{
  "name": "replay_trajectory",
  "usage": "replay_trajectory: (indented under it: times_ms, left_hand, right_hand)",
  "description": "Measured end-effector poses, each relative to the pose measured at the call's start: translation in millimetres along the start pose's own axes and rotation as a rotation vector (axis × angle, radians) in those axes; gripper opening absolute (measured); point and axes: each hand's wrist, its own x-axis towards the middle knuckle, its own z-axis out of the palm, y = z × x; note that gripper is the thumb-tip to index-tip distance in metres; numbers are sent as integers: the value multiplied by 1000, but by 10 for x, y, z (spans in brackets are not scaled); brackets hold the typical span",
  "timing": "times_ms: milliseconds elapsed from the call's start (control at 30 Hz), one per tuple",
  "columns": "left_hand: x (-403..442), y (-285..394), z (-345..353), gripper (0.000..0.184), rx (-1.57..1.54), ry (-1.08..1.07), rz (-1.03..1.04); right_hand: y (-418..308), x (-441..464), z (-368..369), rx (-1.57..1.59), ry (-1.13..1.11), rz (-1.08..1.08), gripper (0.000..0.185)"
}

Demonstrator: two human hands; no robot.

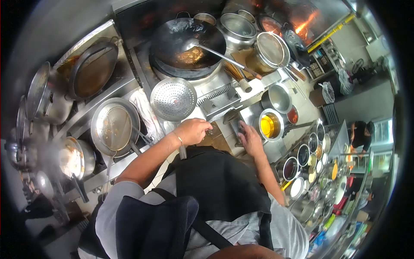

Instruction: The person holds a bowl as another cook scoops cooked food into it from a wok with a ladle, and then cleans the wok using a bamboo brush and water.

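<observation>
My left hand (195,131) is closed, its fingers curled together in front of my apron; whatever they may hold is hidden. Just beyond it lies a round perforated skimmer (173,99), whose handle (183,152) shows below my wrist. My right hand (251,139) is open with its fingers apart, beside a steel pot of yellow oil (268,125). A black wok (168,45) sits on the burner ahead, with brown food (189,55) inside. Across the wok rests a long-handled ladle (215,52), which neither hand touches.
Left of me are a strainer on a pan (95,125), a pot of white contents (88,157) and a tilted wok (98,75). Flames (300,28) show at the back right. Several sauce containers (290,169) line the right counter. A person (360,136) stands far right.
</observation>
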Motion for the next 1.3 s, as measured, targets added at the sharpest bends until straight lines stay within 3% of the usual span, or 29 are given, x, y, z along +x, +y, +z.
replay_trajectory:
  times_ms: [100,167,300,400,467,500,567,600,733,800,933,1000,1067,1133,1300]
  left_hand:
    - [41,57,-26,31,-12,30,-79]
    - [15,17,31,30,-31,53,-139]
    - [-75,-72,100,26,-91,270,-322]
    - [-187,-58,109,24,10,513,-481]
    - [-189,49,38,25,42,620,-620]
    - [-153,129,-9,27,63,667,-675]
    - [-43,271,-111,26,113,680,-736]
    - [42,337,-131,26,150,672,-772]
    - [623,424,-216,27,238,629,-680]
    - [1022,327,-214,37,217,598,-621]
    - [1760,-196,-95,66,473,441,-639]
    - [1946,-547,72,71,534,431,-645]
    - [2060,-654,121,77,590,427,-651]
    - [2111,-635,115,84,650,312,-720]
    - [2082,-674,60,85,565,331,-704]
  right_hand:
    - [49,595,-202,17,-24,-77,55]
    - [124,1057,-317,-106,94,-273,59]
    - [227,2180,-569,-239,286,-467,72]
    - [282,2976,-654,-308,306,-557,78]
    - [369,3376,-579,-494,-70,-261,81]
    - [482,3553,-504,-484,-81,-289,81]
    - [852,3882,-193,-304,-389,-365,80]
    - [1176,4028,56,-215,-234,-519,75]
    - [1135,4147,-133,101,-295,-555,71]
    - [964,4151,-318,131,-332,-264,66]
    - [833,4207,-223,24,-373,-82,66]
    - [1102,4278,234,133,-250,-319,65]
    - [980,4151,188,108,-319,-347,65]
    - [784,3963,-86,57,-454,-375,66]
    - [687,3680,-700,97,-437,-454,66]
